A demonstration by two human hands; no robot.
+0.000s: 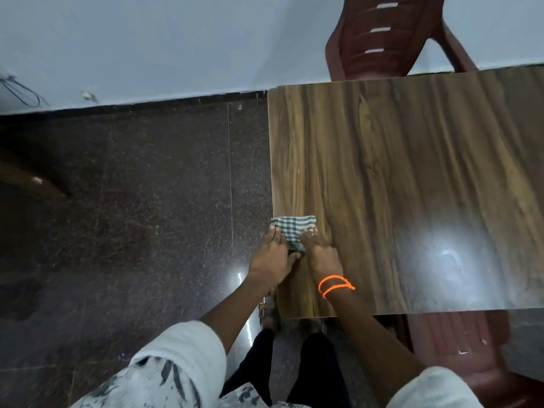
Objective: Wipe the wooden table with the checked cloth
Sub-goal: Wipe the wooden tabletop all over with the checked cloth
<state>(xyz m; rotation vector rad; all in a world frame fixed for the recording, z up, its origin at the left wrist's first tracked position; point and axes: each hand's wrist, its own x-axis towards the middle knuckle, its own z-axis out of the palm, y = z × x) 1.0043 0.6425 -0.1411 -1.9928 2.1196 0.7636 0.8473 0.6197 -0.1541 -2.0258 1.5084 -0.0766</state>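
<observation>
The folded green-and-white checked cloth (293,231) lies at the left edge of the brown wood-grain table (412,178). It looks light, soft and likely to bunch, so flat pressure suits it. The left hand (272,257) and right hand (319,251) press on it, fingers straight and close together.

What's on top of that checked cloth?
Both hands: the left hand and right hand press flat on the checked cloth. The cloth's near part is hidden beneath them.

Wooden table (412,172) bears a folded checked cloth (293,228).
</observation>
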